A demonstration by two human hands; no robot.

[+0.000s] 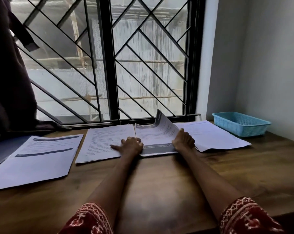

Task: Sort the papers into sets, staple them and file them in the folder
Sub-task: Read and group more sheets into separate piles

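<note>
Several paper piles lie in a row on the wooden table (159,183) under the window. My right hand (183,141) grips the near right edge of the top sheet (161,127) of the middle pile (158,149); that sheet curls up off the pile. My left hand (131,146) rests with fingers spread on the text pile (102,142) just left of it, touching the middle pile's left edge. A banded-header pile (36,159) lies at the far left on a dark blue folder (2,149). Another white pile (213,135) lies to the right.
A light blue plastic basket (240,124) stands at the back right by the wall. A dark curtain (9,73) hangs at the left over the barred window (109,65). The table's near right edge drops off at the lower right.
</note>
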